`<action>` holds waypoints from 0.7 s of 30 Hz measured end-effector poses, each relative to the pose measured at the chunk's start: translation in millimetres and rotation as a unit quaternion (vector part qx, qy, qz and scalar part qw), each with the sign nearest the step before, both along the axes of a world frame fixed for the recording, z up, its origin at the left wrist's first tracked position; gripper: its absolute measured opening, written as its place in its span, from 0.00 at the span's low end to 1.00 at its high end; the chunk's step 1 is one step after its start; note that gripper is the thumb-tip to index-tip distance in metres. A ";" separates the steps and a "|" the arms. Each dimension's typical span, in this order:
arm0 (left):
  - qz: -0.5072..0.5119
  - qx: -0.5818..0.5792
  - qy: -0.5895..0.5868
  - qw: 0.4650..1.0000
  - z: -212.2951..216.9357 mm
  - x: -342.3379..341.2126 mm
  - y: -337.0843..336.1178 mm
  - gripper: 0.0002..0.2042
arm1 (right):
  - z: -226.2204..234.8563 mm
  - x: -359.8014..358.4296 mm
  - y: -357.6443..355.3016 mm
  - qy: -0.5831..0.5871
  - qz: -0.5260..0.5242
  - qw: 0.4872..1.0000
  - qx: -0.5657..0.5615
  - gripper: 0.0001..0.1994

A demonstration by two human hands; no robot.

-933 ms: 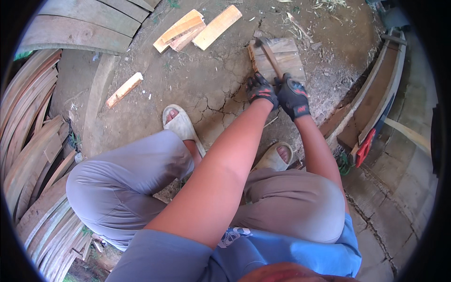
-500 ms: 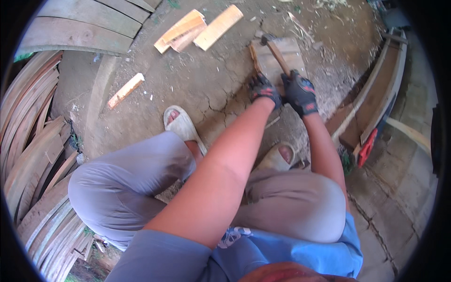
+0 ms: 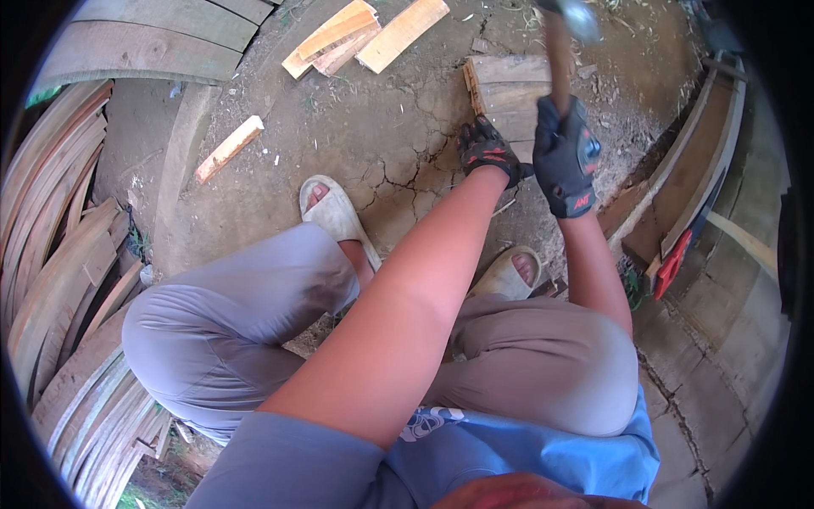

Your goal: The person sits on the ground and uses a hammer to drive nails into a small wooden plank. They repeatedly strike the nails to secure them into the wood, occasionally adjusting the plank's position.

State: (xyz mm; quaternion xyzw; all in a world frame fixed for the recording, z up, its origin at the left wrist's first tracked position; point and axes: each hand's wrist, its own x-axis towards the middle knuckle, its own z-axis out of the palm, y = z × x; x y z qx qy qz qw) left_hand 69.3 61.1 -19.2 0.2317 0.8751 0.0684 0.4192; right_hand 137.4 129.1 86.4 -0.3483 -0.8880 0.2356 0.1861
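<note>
I squat over cracked dirt ground. My right hand (image 3: 566,154), in a black glove, is shut on the wooden handle of a hatchet (image 3: 560,42) raised up, its metal head blurred near the top edge. My left hand (image 3: 487,150), also gloved, rests on the near edge of a squared wooden block (image 3: 504,89) lying on the ground in front of me. My feet in pale slippers (image 3: 335,212) are planted on either side, just behind the block.
Split pale wood pieces (image 3: 365,34) lie at the top, one short stick (image 3: 229,148) to the left. Curved planks (image 3: 59,254) are stacked along the left. Long boards (image 3: 695,178) and a red tool (image 3: 671,265) lie at the right.
My right hand has lifted the hatchet from low over the block to high above it. My left hand stayed on the block.
</note>
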 end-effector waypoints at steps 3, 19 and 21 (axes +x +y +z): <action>-0.021 0.004 -0.031 0.999 6.6 7.8 6.4 0.63 | -39.6 13.2 14.8 -0.153 -0.069 0.985 -0.027 0.15; 0.013 0.009 0.005 1.000 -0.4 -14.2 15.8 0.71 | -40.3 7.5 32.1 -0.255 0.011 0.967 -0.018 0.22; 0.013 -0.007 -0.019 1.000 10.6 3.4 -2.8 0.73 | -6.3 5.4 17.1 -0.145 -0.015 0.989 -0.018 0.21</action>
